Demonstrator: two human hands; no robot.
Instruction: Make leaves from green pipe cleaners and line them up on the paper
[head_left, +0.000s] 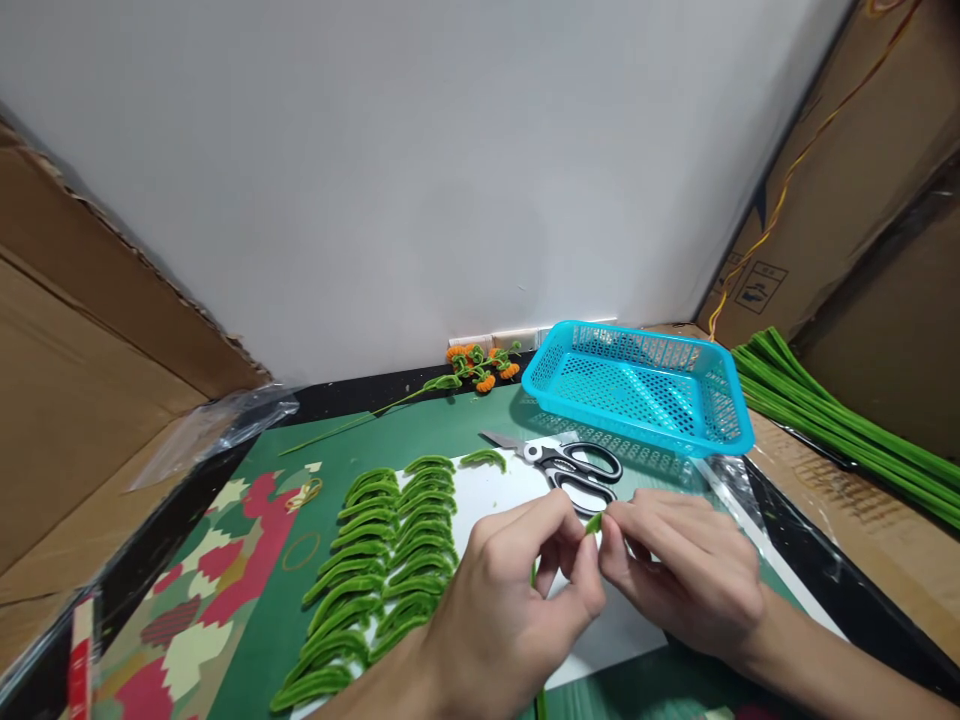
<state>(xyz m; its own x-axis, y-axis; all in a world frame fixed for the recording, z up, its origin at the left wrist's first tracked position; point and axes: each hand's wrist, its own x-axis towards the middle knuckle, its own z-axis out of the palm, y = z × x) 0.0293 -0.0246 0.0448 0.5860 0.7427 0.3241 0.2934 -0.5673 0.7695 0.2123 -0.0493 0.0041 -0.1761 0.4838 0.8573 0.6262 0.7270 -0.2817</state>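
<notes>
My left hand (517,595) and my right hand (682,570) meet over the white sheet, fingertips pinched on a green chenille stem (594,523). Only a short bit of it shows between them; the rest is largely hidden behind my fingers. Left of my hands, several curved green chenille pieces (352,590) lie in two columns. One more curved piece (484,458) sits apart at the top of the sheet. Just beyond my fingers rest scissors (559,462) with black and grey handles, blades pointing left.
A blue plastic basket (637,430) stands behind the scissors. Orange chenille flowers (480,368) on a green stem lie near the wall. Long green chenille stems (840,420) are bundled at the right. Rubber bands (301,550) and a patterned mat (202,590) are at left; cardboard flanks both sides.
</notes>
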